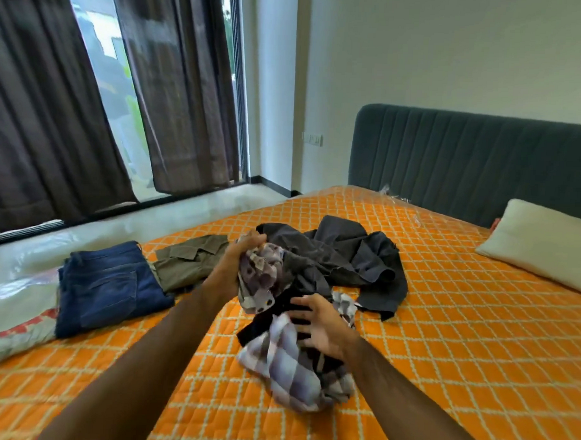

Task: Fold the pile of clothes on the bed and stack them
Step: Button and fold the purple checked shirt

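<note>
Folded blue jeans [112,286] at 9 o'clock, olive cargo trousers [190,260] just beside. Crumpled plaid shirt [278,344] at centre, partly lifted; dark grey garment [350,255] heaped at 1 o'clock, touching it.

Both bare forearms are reaching forward from 6 o'clock, converging toward centre. Left hand [245,251] is sitting farther out, at about 11 o'clock from the right, raised, fingers curling round a bunch of checked cloth [264,278]. Right hand [321,323] is lying nearer, palm down, fingers spreading and pressing onto the same cloth.
</note>
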